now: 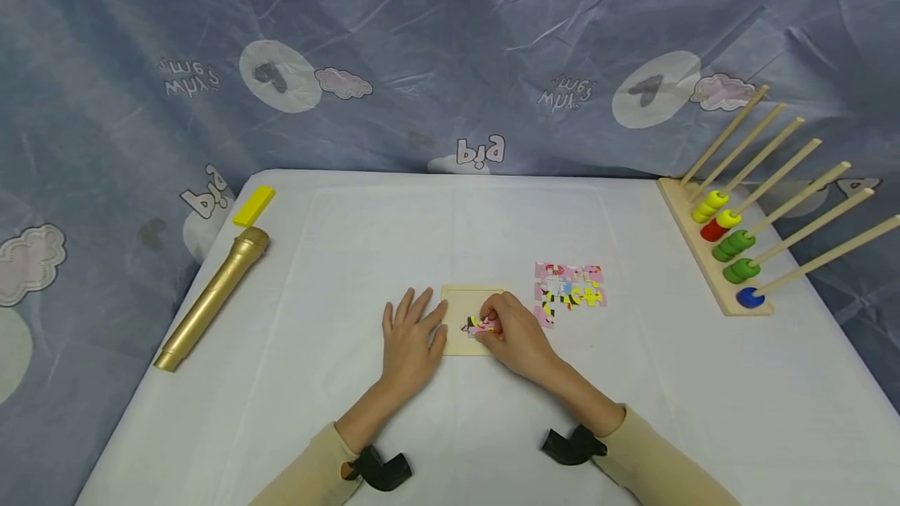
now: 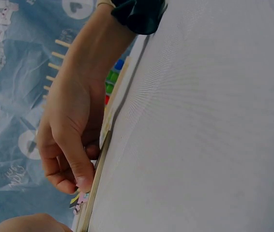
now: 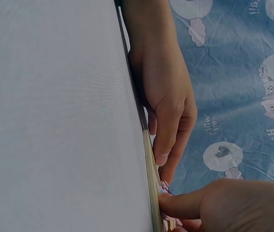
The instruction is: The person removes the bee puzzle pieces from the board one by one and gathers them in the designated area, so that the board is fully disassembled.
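A thin pale wooden puzzle board (image 1: pixel 460 346) lies in the middle of the white table. Over its right half, my right hand (image 1: pixel 520 338) pinches a pink, yellow and black puzzle piece (image 1: pixel 480 325) between thumb and fingers; part of the piece is hidden by the fingers. My left hand (image 1: pixel 411 342) rests flat with spread fingers, its fingertips at the board's left edge. To the right of the board lies a partly joined group of puzzle pieces (image 1: pixel 569 285) in pink, white and yellow. In the right wrist view the puzzle piece (image 3: pixel 165 187) shows by the right thumb.
A gold microphone (image 1: pixel 214 295) lies at the table's left, with a yellow block (image 1: pixel 254 206) beyond it. At the right edge stands a wooden peg rack (image 1: pixel 710 256) with tall rods and coloured beads. A patterned blue-grey cloth (image 1: pixel 422 61) hangs behind the table.
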A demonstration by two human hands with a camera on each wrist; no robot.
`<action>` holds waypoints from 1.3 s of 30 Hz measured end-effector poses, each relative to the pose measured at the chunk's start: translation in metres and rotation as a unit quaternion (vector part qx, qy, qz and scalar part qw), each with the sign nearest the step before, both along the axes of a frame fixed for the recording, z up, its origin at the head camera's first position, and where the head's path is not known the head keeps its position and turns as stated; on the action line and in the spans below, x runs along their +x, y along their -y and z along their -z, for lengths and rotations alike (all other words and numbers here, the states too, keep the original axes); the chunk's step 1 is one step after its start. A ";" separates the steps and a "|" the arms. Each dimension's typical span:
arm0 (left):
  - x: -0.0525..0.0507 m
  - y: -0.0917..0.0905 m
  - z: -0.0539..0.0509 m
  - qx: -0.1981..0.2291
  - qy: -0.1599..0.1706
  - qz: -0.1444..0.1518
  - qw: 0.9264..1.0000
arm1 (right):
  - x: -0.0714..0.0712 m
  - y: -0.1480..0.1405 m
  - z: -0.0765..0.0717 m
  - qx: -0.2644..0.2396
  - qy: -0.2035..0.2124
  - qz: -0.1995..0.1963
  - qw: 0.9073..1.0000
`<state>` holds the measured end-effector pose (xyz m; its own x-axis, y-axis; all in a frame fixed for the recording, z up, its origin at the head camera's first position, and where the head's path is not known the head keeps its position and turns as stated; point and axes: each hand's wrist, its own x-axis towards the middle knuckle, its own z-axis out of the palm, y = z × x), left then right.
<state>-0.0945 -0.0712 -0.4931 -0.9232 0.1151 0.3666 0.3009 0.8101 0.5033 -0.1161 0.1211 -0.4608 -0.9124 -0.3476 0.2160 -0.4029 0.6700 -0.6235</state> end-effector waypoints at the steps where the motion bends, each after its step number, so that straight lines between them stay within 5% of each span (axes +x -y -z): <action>1: 0.000 0.000 0.000 0.000 0.000 0.001 1.000 | 0.000 0.000 0.000 -0.006 -0.001 -0.002 1.000; 7: 0.000 0.000 0.000 0.001 0.001 0.003 1.000 | -0.001 -0.002 -0.006 -0.069 0.027 -0.012 0.997; 13: 0.000 0.000 0.000 -0.002 0.004 0.000 1.000 | -0.004 -0.010 -0.022 -0.158 0.085 0.002 0.984; 21: 0.000 0.000 0.000 0.005 0.013 0.003 1.000 | -0.008 -0.034 -0.027 -0.165 0.141 0.059 0.974; 39: 0.001 0.000 -0.003 0.005 0.015 0.004 1.000 | -0.003 -0.120 -0.017 -0.087 0.057 0.176 0.979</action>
